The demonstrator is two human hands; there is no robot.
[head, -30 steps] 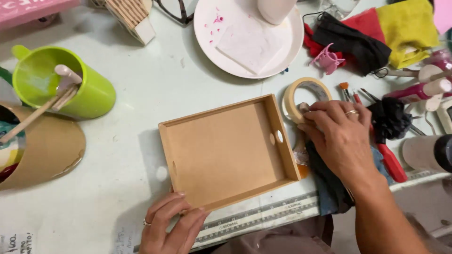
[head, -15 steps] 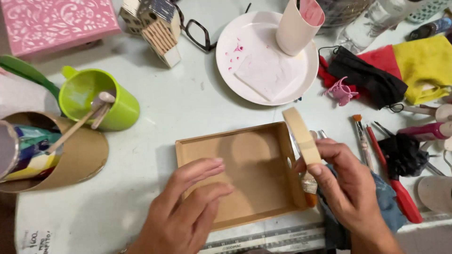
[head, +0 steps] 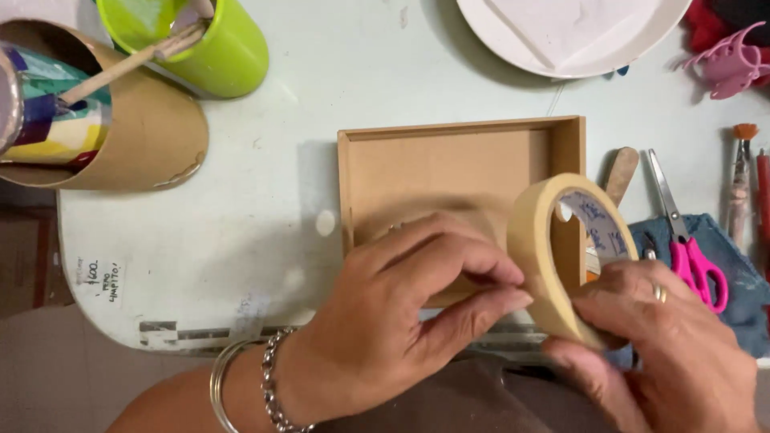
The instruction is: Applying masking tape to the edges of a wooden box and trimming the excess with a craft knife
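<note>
Fingers: left pinch tape roll edge | right grip roll | over wooden tray

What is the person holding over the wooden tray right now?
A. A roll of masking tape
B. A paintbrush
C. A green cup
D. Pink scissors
A: the right hand grips a roll of masking tape upright over the tray, and the left hand pinches at its edge; the scissors lie on the table, untouched.

Left wrist bracelets, right-hand ring.
</note>
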